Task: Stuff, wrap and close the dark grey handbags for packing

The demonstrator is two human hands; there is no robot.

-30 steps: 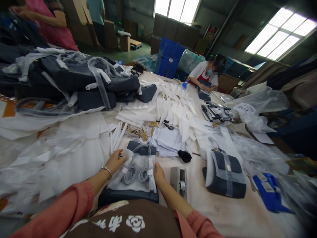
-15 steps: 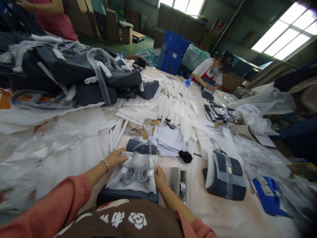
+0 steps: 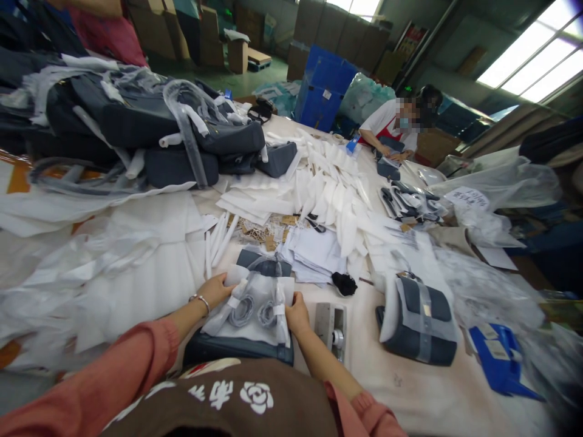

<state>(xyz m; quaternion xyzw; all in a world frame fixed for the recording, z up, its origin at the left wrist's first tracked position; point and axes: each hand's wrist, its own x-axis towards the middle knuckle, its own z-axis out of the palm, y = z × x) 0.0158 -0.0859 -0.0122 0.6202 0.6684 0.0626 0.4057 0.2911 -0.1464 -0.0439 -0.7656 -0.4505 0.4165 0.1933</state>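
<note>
A dark blue handbag (image 3: 237, 348) lies in front of me with its flap (image 3: 246, 260) opened away from me. Across its front rests a white foam sheet (image 3: 260, 284), with two coiled, plastic-wrapped straps (image 3: 241, 311) on top. At the sheet's left edge, my left hand (image 3: 215, 291) pinches it between thumb and fingers. My right hand (image 3: 297, 314) closes on the opposite edge, its fingertips partly hidden. Just right of that hand stands a metal block with a round knob (image 3: 331, 331).
A wrapped dark blue bag (image 3: 421, 318) and a blue tape dispenser (image 3: 501, 358) sit to the right. White foam pieces (image 3: 319, 182) and paper sheets (image 3: 314, 252) cover the middle. Dark bags (image 3: 136, 121) are piled at left. Across the table, a person (image 3: 392, 133) handles another bag.
The foam sheet's upper corners now stick up and curl more beside the flap, with both hands still on its edges. The whole view has shifted slightly.
</note>
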